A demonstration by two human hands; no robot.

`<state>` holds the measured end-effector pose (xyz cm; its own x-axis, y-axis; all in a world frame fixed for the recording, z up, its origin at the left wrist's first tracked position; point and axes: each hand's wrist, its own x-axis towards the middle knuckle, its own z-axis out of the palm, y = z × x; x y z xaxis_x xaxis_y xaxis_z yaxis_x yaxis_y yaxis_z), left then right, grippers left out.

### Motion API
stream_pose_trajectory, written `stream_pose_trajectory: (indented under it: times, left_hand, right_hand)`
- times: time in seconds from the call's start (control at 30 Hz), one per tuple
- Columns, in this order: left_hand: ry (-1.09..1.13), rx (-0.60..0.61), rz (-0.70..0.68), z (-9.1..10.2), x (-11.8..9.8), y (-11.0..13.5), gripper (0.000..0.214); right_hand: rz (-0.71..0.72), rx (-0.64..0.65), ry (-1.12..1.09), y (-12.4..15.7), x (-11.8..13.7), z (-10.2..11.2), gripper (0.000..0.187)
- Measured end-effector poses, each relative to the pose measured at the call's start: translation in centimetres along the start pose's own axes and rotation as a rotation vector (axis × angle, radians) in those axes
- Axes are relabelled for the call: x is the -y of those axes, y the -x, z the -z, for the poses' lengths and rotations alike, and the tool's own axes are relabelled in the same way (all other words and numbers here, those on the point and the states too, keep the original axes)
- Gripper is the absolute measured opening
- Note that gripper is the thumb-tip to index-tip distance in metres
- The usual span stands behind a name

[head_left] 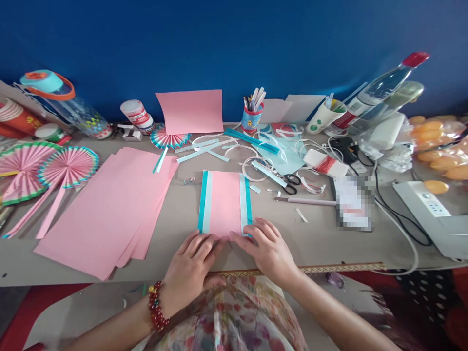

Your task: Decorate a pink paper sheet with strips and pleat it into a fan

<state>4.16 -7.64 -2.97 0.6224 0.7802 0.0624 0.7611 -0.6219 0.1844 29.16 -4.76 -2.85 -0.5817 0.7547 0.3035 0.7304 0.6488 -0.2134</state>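
Touching near edge of pink rectangular paper sheet w/ teal & pale-blue side strips (224, 202) using L hand (193, 258) & R hand (271, 248). Bending fingers, spacing narrowly; can't tell if pinching. Resting sheet on grey surface (321, 243), just R of larger plain pink paper sheets (102, 209).

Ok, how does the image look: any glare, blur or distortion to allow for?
Head view: lighting looks soft, without strong glare on the pink paper sheet with blue-striped sides; head view: wide-angle distortion probably exaggerates the outward lean of the clear plastic bottle with a red cap; head view: coarse pixelation hides detail on the flat, dark-edged rectangular object at right.
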Motion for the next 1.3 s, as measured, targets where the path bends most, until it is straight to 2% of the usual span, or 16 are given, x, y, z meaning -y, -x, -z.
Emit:
stream_pose_trajectory:
  times: [0.1, 0.3, 0.43, 0.6, 0.7, 0.9, 1.1, 1.3]
  left_hand:
    - [-0.008, 0.007, 0.008, 0.6, 0.5, -0.6, 0.074]
    - [-0.107, 0.003, 0.031, 1.5, 2.5, -3.7, 0.081]
    - [-0.145, -0.022, 0.032, 1.8, 3.8, -5.2, 0.076]
    - [-0.124, -0.05, 0.031, 1.5, 4.1, -5.3, 0.069]
    - [-0.126, -0.057, 0.047, 1.5, 3.9, -5.2, 0.069]
    - [-0.131, -0.057, 0.06, 1.5, 3.9, -5.1, 0.07]
    - [-0.131, -0.077, 0.044, 1.3, 4.1, -5.2, 0.074]
    - [-0.145, -0.116, 0.058, 1.2, 4.3, -4.1, 0.074]
  right_hand:
    - [0.072, 0.038, 0.065, -1.0, -0.6, -0.1, 0.044]
    - [0.035, 0.045, 0.154, -4.6, -4.2, -1.1, 0.04]
    - [-0.034, 0.008, 0.156, -5.9, -4.4, -1.0, 0.034]
    - [-0.005, 0.072, 0.071, -5.5, -1.7, -1.0, 0.038]
    - [-0.013, 0.082, 0.078, -5.6, -0.9, -1.4, 0.038]
    - [-0.058, 0.075, 0.104, -5.3, -1.9, -1.2, 0.03]
    - [-0.137, 0.076, 0.112, -3.2, -3.4, -0.2, 0.036]
    - [-0.152, 0.068, 0.088, -2.7, -3.4, -0.4, 0.037]
